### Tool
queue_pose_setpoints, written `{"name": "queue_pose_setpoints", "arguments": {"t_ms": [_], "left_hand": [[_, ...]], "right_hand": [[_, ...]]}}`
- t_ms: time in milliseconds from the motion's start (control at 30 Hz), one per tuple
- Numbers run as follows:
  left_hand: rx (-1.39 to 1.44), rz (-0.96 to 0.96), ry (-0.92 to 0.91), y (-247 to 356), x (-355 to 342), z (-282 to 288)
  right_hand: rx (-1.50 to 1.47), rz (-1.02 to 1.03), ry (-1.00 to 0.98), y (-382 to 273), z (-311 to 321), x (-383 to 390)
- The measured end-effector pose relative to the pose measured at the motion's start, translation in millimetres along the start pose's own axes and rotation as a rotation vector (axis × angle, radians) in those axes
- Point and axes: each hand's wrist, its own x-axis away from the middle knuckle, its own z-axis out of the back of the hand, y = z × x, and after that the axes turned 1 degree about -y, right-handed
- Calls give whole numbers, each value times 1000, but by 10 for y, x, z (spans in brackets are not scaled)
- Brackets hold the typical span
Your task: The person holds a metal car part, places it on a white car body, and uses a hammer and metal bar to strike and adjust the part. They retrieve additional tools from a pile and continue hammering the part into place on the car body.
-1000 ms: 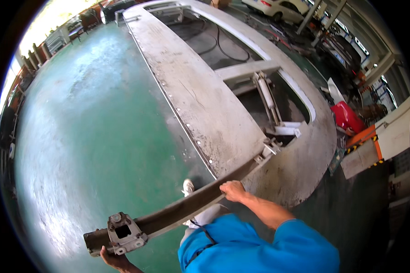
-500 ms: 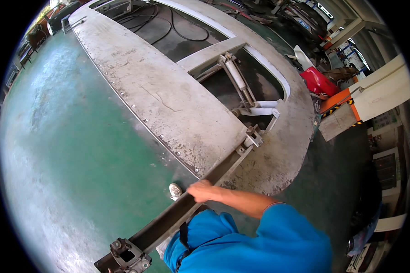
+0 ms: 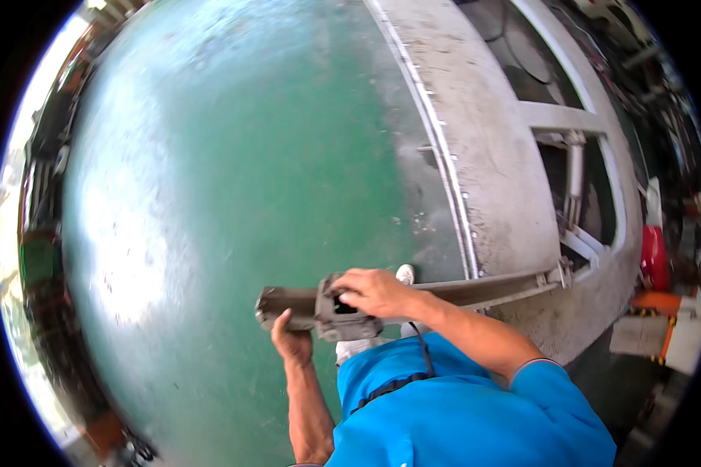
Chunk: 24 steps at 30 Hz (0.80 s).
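A long grey metal channel beam (image 3: 483,293) lies across in front of me, its right end over the worn white metal platform (image 3: 494,117). Near its left end a boxy metal bracket (image 3: 339,327) with a square opening sits around the beam. My left hand (image 3: 292,342) grips the beam's near edge just left of the bracket, thumb up on the rim and fingers hidden beneath. On top of the bracket, my right hand (image 3: 378,294) has its fingers curled over the frame at the opening. A smaller metal fitting (image 3: 562,274) is at the beam's right end.
Glossy green floor (image 3: 288,171) spreads to the left. In the platform's cut-out stands a cylinder strut (image 3: 575,175). At the right are a red panel (image 3: 654,257) and an orange-edged ramp (image 3: 646,333). Clutter lines the far left edge.
My view has swung left, and the beam now lies nearly level across it. My right hand has gone from mid-beam to the bracket, and my left hand has come into view on the beam.
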Motion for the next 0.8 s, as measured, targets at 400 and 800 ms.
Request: {"name": "queue_pose_setpoints", "arguments": {"t_ms": [400, 800], "left_hand": [[8, 1, -63, -116, -121, -41], [-4, -45, -28, -82, -109, -35]], "right_hand": [[323, 185, -460, -271, -138, -473], [236, 315, -408, -191, -253, -572]]}}
